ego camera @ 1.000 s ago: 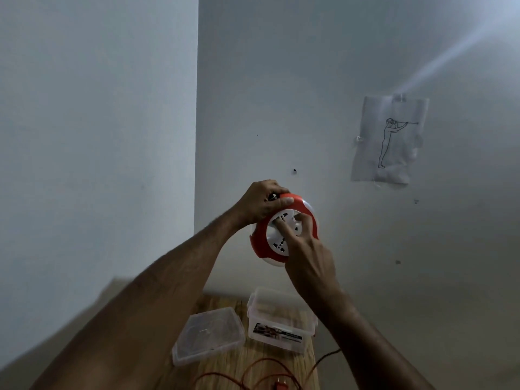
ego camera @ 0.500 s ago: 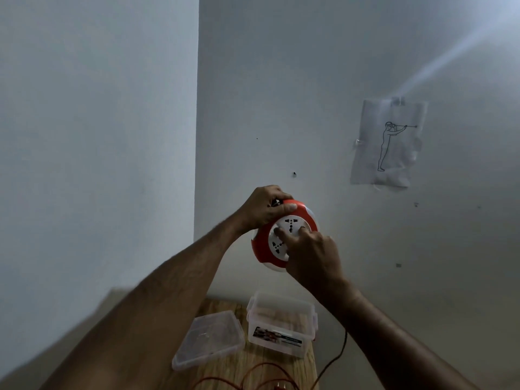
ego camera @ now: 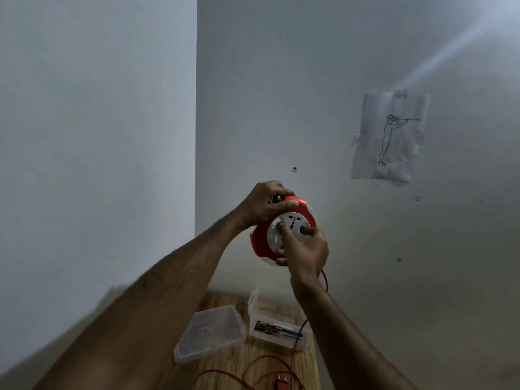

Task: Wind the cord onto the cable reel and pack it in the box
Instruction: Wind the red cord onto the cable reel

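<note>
Red-and-white cable reel [ego camera: 292,220] held up in mid-air before the wall, well above the table [ego camera: 270,364]; round socket face turned toward the camera, tilted slightly, disc on edge. Left hand [ego camera: 264,204] clamped on the top rim, thumb over the red edge. Right hand [ego camera: 305,249] curled against the white face, fingertips [ego camera: 305,229] pressed into its recesses, lower fingers under the rim. Dark cord [ego camera: 325,280] hanging from behind the right wrist down to the table, red loops and red plug [ego camera: 281,383] lying at the near edge. Clear box [ego camera: 278,319] open on the table below, printed label on its front, text too small to read. Lid [ego camera: 211,332] just left of the box. Paper sketch [ego camera: 389,136] of a standing figure taped to the wall, far right.
</note>
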`<state>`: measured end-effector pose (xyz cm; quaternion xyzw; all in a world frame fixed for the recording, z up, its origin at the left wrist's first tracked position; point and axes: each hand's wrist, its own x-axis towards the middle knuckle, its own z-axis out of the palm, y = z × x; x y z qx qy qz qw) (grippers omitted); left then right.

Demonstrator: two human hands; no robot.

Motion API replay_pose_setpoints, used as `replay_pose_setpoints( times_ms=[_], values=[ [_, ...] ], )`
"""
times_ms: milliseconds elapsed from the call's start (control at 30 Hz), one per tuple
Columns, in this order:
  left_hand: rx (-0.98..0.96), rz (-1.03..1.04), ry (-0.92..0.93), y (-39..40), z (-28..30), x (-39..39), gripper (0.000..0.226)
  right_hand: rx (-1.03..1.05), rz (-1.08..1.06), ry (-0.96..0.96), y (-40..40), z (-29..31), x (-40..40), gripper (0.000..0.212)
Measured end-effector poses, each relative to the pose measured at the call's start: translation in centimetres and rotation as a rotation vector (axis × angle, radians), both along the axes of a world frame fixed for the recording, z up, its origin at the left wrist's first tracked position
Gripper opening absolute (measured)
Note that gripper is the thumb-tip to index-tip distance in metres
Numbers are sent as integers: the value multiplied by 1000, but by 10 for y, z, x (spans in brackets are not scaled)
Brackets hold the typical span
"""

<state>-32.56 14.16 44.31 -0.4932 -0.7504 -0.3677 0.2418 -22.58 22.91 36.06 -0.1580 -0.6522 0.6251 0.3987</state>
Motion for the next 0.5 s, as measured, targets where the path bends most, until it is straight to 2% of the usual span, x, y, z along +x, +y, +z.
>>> replay_pose_setpoints(
  times_ms=[133, 267, 333, 433, 500],
  values=[
    [-3, 4, 13, 0, -1, -2, 37, -278, 33, -21, -9, 0, -7, 57],
    [-22, 2, 5, 2, -2, -3, 38, -749, 146, -53, -13, 18, -3, 57],
    [-34, -1, -8, 2, -5, -4, 39, -916, 196, -69, -12, 23, -1, 63],
    [-19, 4, -14, 1, -11, -7, 35, -979, 247, -60, -11, 29, 2, 64],
    [11, 14, -18, 0, -12, -9, 33, -910, 260, -74, -10, 33, 6, 48]
  ],
)
